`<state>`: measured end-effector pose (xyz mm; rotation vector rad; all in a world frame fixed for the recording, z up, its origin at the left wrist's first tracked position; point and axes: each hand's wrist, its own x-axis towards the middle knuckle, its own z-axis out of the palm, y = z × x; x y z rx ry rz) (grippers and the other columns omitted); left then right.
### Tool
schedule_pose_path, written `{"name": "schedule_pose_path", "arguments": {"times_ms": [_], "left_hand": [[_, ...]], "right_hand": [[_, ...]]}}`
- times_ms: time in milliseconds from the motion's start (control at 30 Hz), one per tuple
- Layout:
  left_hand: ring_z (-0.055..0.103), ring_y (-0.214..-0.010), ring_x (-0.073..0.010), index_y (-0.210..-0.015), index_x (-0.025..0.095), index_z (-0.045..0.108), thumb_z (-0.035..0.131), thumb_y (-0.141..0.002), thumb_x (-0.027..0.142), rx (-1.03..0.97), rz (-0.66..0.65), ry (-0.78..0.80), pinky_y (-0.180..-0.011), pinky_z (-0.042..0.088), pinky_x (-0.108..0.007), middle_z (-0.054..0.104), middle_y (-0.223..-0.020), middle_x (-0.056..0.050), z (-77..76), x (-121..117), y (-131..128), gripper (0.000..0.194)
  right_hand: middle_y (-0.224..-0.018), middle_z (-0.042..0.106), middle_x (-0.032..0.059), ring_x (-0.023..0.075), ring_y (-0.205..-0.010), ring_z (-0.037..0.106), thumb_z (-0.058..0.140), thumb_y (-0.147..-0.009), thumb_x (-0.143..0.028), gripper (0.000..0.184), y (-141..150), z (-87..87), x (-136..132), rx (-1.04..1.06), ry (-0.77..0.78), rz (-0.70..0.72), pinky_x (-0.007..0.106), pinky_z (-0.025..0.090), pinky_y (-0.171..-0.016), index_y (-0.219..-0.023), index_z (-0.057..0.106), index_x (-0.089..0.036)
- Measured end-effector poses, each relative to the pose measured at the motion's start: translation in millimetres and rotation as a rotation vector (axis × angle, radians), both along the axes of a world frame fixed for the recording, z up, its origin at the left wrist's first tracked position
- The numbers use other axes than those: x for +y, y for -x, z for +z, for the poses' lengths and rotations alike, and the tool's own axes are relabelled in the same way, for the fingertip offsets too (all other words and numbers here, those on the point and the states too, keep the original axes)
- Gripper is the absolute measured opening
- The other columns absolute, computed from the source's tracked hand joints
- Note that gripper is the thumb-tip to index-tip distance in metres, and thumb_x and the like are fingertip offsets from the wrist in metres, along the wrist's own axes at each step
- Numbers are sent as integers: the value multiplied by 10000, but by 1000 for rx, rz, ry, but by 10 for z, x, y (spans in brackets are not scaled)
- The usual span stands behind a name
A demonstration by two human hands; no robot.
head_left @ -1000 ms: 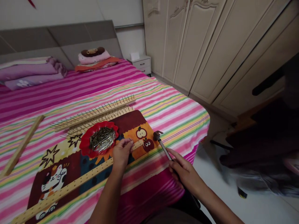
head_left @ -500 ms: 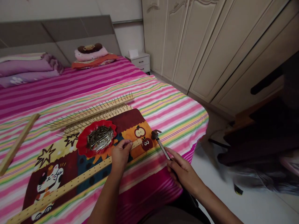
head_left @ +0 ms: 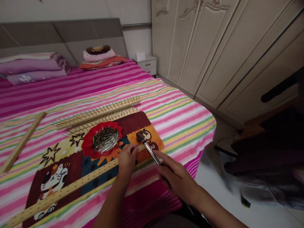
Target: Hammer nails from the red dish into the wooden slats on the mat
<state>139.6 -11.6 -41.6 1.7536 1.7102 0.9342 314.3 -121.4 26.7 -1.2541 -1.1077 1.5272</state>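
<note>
My left hand (head_left: 128, 155) is pinched over the right part of a long wooden strip (head_left: 78, 183) dotted with holes. A nail, barely visible, is between its fingertips. My right hand (head_left: 177, 177) grips a hammer (head_left: 150, 149) with a dark head and shiny metal shaft, index finger stretched along the handle. The hammer head is raised just beyond and to the right of my left fingertips. Beside my left hand stands a red scalloped bowl (head_left: 87, 146) full of loose nails (head_left: 105, 139). The strip lies on a colourful cartoon mat (head_left: 72, 163).
Behind the bowl lie wooden strips (head_left: 102, 111) bristling with upright nails. A plain wooden bar (head_left: 25, 141) is at the left on the striped bedspread (head_left: 185, 126). Folded bedding (head_left: 35, 68) sits by the headboard. Wardrobe doors (head_left: 190, 41) stand along the right.
My right hand has moved the hammer left and slightly up, bringing its head from the mat's right edge to near my left fingertips. My left hand keeps its pinch; the view has shifted slightly.
</note>
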Motion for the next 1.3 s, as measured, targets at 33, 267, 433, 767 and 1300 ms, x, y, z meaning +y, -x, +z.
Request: {"name": "schedule_pose_path", "arguments": {"times_ms": [33,267,433,767,1300], "left_hand": [[580,-704,-166,-678,226,645,554,-715,318,3,-4,-8,-684,430,-277,639,-713,-6,-2,-4,-2,135],[584,-712,-168,-682,223,642,545,-731,310,1,-14,-19,-685,425,-282,638,-722,-14,-18,-20,-1,139],[582,-712,-168,-667,221,639,547,-723,298,-11,-6,-7,-698,434,-290,629,-714,-13,-17,-31,-40,132],[605,-774,-191,-797,225,675,505,-742,270,204,192,-80,-749,449,-311,684,-850,-46,235,165,572,184],[551,-524,-176,-531,224,609,597,-560,314,74,345,252,-545,385,-288,591,-478,-9,262,644,996,96]], "right_hand": [[-586,454,-71,75,-459,386,448,-883,-227,475,26,-1,36,-21,-38,11,192,303,-431,-1355,452,-278],[-551,457,-75,70,-401,376,438,-860,-190,481,76,-41,130,-67,42,29,186,303,-401,-1330,490,-273],[-572,455,-65,71,-414,376,453,-897,-308,486,16,19,-24,-34,31,-15,182,277,-377,-1380,421,-259],[-562,434,-66,72,-408,326,581,-799,-506,654,-188,-9,-231,50,125,-210,194,241,-364,-1378,434,-239],[-541,454,-71,63,-367,338,582,-796,-481,648,-205,-129,-233,64,203,-224,181,217,-345,-1385,418,-265]]}}
